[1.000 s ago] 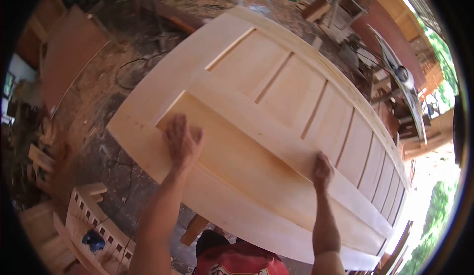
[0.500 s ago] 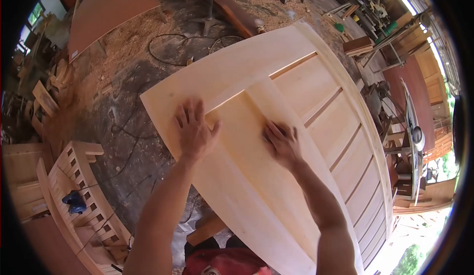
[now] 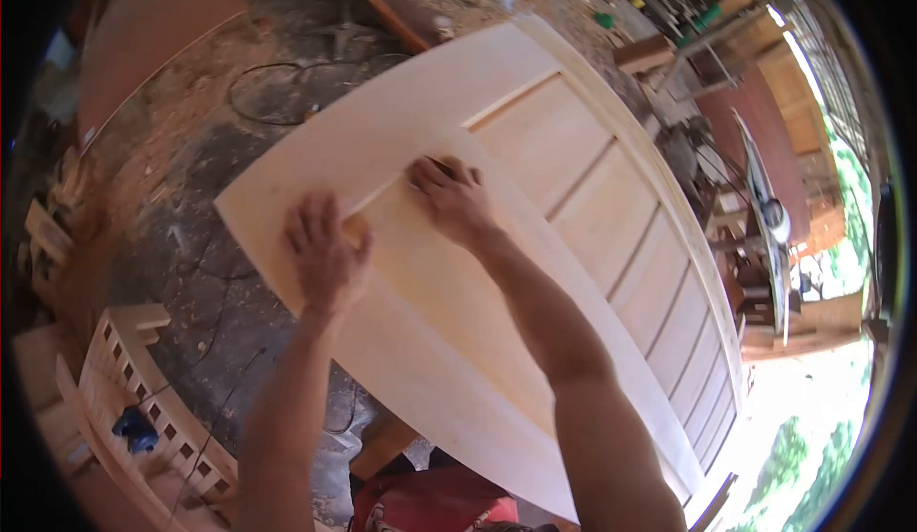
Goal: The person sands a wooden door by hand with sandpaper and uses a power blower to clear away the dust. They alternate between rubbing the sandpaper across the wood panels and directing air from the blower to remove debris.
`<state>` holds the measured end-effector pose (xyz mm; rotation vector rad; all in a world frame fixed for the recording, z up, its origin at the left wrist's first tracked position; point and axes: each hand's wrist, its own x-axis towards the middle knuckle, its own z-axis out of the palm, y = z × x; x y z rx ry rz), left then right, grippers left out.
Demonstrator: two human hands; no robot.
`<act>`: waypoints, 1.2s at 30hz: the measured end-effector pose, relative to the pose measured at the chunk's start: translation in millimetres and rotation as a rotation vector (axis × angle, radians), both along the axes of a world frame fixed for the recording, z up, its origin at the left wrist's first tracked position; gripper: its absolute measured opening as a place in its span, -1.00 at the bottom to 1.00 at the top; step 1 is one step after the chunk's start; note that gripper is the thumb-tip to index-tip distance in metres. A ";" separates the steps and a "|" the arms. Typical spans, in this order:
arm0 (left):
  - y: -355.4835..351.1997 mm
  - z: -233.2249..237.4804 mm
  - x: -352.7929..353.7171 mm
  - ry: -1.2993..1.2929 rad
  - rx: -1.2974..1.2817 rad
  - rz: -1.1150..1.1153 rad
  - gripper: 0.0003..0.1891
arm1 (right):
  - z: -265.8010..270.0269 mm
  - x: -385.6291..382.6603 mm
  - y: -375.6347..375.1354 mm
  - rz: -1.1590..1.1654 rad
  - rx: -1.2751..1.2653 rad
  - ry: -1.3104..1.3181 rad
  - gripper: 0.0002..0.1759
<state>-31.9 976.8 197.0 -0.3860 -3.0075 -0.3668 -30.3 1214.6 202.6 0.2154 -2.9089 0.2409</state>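
A large pale wooden panel (image 3: pixel 420 312) with a curved edge and recessed sections lies at an angle in front of me. My left hand (image 3: pixel 328 250) rests flat on its left border, fingers outstretched and slightly blurred. Up by the top edge of the nearest long recess, my right hand (image 3: pixel 454 198) presses down with bent fingers. Under those fingers shows a small dark piece of sandpaper (image 3: pixel 439 163), mostly hidden by the hand.
At lower left stands a slatted wooden piece (image 3: pixel 158 393) with a blue power tool (image 3: pixel 136 429) on it. Cables (image 3: pixel 253 93) and shavings lie across the floor. A brown board (image 3: pixel 158 40) is at upper left; stacked wood and tools line the right.
My right hand has slid up and left along the recess, to its upper end. The left hand stays on the same border. The whole view has shifted, with the panel now further left.
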 end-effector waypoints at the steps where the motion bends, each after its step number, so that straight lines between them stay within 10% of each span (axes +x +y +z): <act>1: -1.4 -0.1 -2.9 0.012 -0.003 -0.014 -0.14 | -2.0 14.1 6.2 0.005 -0.039 0.031 -0.61; 12: 1.8 -22.4 -1.2 0.113 -0.081 -0.049 -0.20 | 24.2 532.3 122.8 -0.410 0.144 -0.233 -0.52; 18: 90.3 -8.4 156.0 0.049 -0.079 -0.302 -0.24 | -12.5 300.2 82.4 -0.161 -0.146 0.076 -0.57; 22: 75.4 -27.2 182.0 0.034 -0.102 -0.367 -0.25 | -9.9 392.3 113.4 -0.170 -0.046 0.089 -0.57; 27: 73.8 -13.0 231.9 0.025 -0.182 -0.239 -0.22 | 13.8 706.5 198.4 -0.359 0.044 -0.023 -0.43; 30: 109.3 -7.1 291.5 -0.018 -0.216 -0.137 -0.21 | 17.1 727.1 204.6 -0.356 0.019 -0.107 -0.42; 36: 141.2 -9.3 318.6 -0.040 -0.183 -0.186 -0.21 | -11.1 487.3 142.6 -0.180 -0.119 0.061 -0.62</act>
